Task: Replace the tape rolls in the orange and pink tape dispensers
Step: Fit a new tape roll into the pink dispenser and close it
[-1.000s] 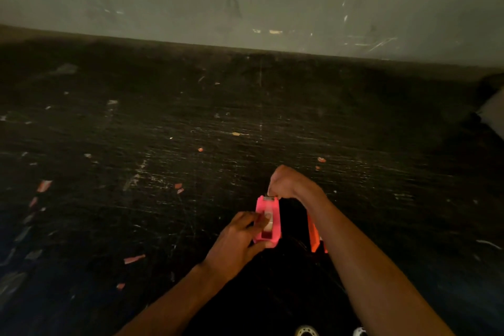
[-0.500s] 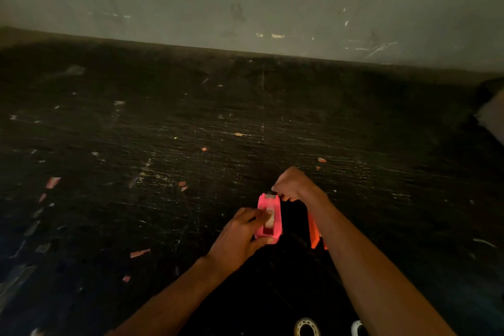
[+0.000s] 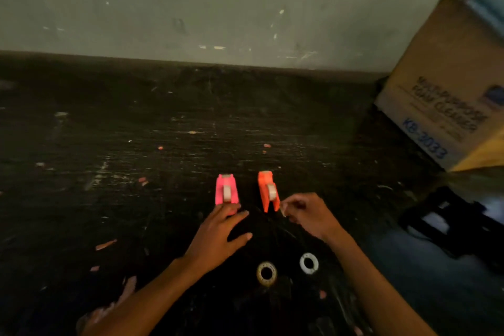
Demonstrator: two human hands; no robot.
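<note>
On the dark, scratched table [image 3: 109, 144] the pink dispenser [image 3: 226, 192] stands up. The left hand [image 3: 222, 234] lies flat with fingers spread, its tips touching the pink one's near end. Just beside stands the orange dispenser [image 3: 268, 190]. The right hand [image 3: 308, 215] is next to it, fingers pinched together; on what, I cannot tell. Two tape rolls [image 3: 266, 273] lie near the arms.

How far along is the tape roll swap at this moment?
Both the pink dispenser and orange dispenser stand on the table, each with a roll seated. Two loose rolls lie nearer the person. The left hand touches the pink one; the right hand pinches something small. Little seems left.
</note>
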